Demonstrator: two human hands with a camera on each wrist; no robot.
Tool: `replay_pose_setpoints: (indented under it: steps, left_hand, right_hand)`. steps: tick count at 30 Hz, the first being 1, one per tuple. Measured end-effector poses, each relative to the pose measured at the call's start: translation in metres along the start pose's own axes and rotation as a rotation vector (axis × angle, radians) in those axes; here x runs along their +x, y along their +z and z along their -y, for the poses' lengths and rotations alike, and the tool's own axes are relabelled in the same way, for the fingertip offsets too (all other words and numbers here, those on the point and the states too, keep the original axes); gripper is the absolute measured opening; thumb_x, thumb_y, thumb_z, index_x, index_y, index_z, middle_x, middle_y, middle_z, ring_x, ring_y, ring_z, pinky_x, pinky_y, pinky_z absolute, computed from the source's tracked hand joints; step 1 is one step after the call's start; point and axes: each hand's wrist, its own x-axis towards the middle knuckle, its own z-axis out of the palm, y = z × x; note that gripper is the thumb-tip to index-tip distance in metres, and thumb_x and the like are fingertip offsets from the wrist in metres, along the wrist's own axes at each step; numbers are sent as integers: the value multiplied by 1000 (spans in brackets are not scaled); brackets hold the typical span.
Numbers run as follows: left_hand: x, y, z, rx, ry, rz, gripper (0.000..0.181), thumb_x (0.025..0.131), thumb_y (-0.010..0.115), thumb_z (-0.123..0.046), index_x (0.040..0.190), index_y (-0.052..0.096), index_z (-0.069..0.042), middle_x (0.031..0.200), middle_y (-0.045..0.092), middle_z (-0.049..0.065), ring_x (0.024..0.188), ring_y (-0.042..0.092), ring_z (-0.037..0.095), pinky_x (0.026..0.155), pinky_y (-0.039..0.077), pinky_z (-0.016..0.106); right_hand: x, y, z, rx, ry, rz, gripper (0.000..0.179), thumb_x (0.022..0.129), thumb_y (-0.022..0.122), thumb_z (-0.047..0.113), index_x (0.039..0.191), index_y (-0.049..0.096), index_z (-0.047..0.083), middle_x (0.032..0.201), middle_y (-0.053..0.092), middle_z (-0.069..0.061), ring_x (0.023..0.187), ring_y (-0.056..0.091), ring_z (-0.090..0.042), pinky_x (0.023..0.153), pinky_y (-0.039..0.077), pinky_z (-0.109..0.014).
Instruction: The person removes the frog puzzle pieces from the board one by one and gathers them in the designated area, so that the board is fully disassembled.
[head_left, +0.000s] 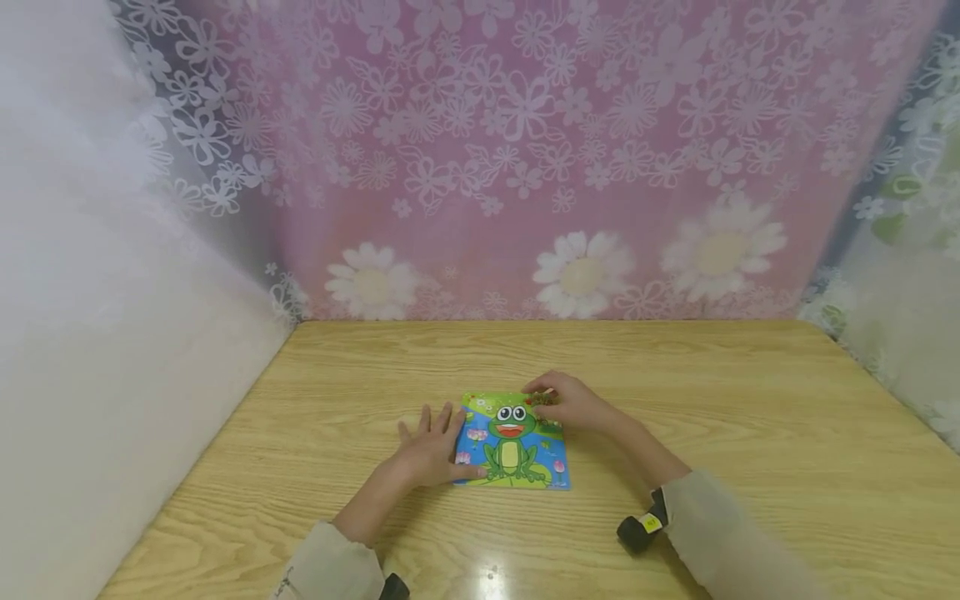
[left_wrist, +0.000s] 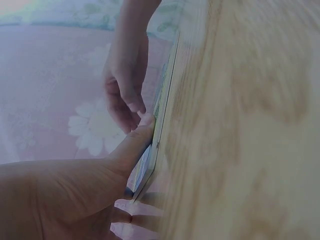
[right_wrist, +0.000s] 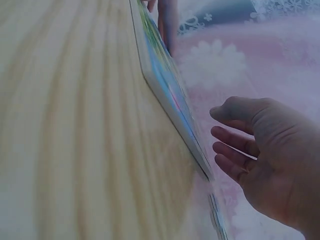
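Observation:
A square frog picture board (head_left: 510, 454) lies flat on the table, with a green frog, blue water and pink flowers on its face. Its pale, thin side shows in the right wrist view (right_wrist: 172, 122). My left hand (head_left: 429, 454) rests at the board's left edge, fingers spread and thumb on the near left corner. In the left wrist view, that thumb (left_wrist: 132, 145) touches the board's top. Over the far right corner hovers my right hand (head_left: 573, 404), its fingers loosely bent. The right wrist view shows nothing between that thumb and fingers (right_wrist: 237, 142).
The wood-grain table (head_left: 750, 433) stretches around the board on all sides. A pink flowered cloth (head_left: 480, 150) hangs behind its far edge, with a pale wall covering (head_left: 112, 292) along the left. Black wrist devices (head_left: 637, 533) sit below both sleeves.

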Motion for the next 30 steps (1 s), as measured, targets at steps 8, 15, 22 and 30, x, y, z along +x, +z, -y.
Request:
replay_pose_setpoints:
  steps: [8, 15, 22, 30]
  left_hand:
    - [1, 1, -2, 11, 8, 4, 99, 77, 57, -65, 147, 19, -6, 149, 14, 20, 131, 5, 48, 93, 6, 71]
    - [3, 1, 0, 31, 5, 7, 99, 77, 56, -66, 147, 19, -6, 149, 14, 20, 131, 6, 48, 93, 7, 71]
    - [3, 1, 4, 38, 2, 5, 99, 77, 55, -66, 147, 19, -6, 149, 14, 20, 131, 6, 48, 93, 7, 71]
    - [0, -2, 1, 20, 7, 11, 99, 78, 56, -65, 147, 18, -5, 149, 13, 21, 131, 5, 48, 93, 6, 71]
  right_hand:
    - [18, 17, 4, -160, 9, 24, 22, 85, 66, 9, 106, 65, 5, 100, 56, -2, 88, 52, -18, 77, 46, -32]
    - [25, 27, 11, -235, 49, -67, 16, 78, 67, 7, 94, 67, 6, 90, 53, -1, 81, 44, -19, 71, 41, -33]
    - [27, 35, 12, -215, 84, -119, 12, 80, 68, 10, 91, 65, 7, 85, 49, 0, 77, 38, -19, 66, 36, -31]
    - [26, 31, 10, -121, 67, -94, 14, 82, 64, 7, 95, 62, 5, 94, 53, -3, 86, 45, -20, 73, 42, -33]
